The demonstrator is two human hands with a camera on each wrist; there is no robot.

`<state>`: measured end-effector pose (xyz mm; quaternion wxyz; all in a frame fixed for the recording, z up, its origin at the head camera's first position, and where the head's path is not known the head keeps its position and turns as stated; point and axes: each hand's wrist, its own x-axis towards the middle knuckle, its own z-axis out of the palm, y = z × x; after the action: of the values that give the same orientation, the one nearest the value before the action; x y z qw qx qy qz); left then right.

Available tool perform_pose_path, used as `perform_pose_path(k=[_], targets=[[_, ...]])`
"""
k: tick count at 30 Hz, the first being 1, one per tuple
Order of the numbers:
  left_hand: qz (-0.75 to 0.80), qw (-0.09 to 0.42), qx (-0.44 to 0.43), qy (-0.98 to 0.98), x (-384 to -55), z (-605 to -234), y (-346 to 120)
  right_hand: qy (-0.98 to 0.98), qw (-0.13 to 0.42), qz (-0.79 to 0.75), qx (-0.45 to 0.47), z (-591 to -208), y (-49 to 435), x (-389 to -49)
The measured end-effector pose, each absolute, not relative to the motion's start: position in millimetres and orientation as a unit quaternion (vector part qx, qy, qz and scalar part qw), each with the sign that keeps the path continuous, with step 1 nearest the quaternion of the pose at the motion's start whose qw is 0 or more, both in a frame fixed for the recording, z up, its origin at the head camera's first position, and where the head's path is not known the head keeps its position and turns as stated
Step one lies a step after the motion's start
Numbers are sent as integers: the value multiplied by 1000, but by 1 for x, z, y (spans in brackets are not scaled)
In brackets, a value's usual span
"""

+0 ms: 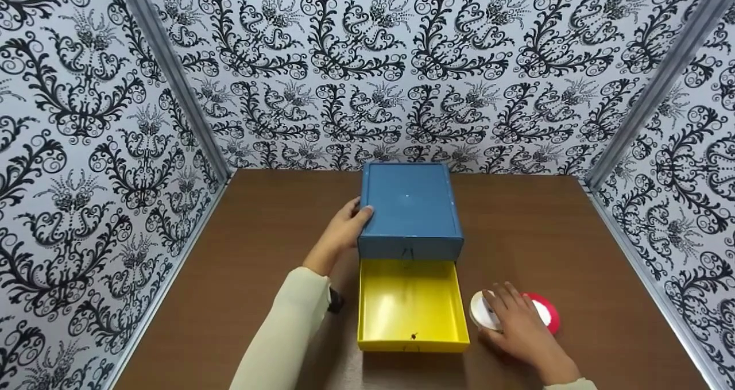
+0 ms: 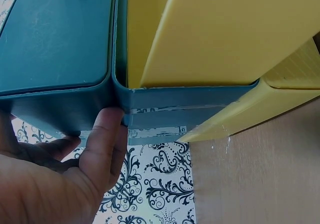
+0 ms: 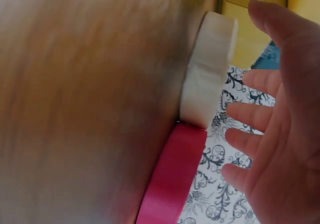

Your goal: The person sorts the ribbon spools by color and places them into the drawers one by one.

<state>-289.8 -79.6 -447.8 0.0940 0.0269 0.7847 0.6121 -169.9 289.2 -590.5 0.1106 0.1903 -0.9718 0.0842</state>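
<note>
Brown table (image 1: pixel 258 246); right grip (image 1: pixel 517 324) partly hides white roll (image 1: pixel 483 312).

Place: a three-sided booth around a work surface; the wider building cannot be told.
Walls: white panels with black floral scrollwork (image 1: pixel 356 108), at left, right and far sides.
Posts: straight grey metal-looking strips (image 1: pixel 180 80) in both far corners and along the side walls' bases.
Surface: flat brown wood-look tabletop (image 1: pixel 275 217) meeting the walls.
</note>
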Motion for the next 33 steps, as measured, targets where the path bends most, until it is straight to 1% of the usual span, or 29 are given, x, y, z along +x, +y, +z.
perform_pose_path(k=[5,14,20,24,30,33], targets=[[612,96,26,784,-290,-447,-80,-977,71,89,180,-589,289,-172],[602,83,25,793,-290,-448,-80,-981,20,83,173,-591,289,-177],[605,80,31,792,-290,-448,-81,-983,0,74,168,-590,288,-183],[611,84,35,786,-291,-450,-81,-982,-5,68,177,-589,286,-187],[594,74,35,800,-293,-449,-79,-978,23,55,202,-588,285,-191],[583,67,36,809,-294,-449,-78,-977,23,53,205,-588,285,-192]])
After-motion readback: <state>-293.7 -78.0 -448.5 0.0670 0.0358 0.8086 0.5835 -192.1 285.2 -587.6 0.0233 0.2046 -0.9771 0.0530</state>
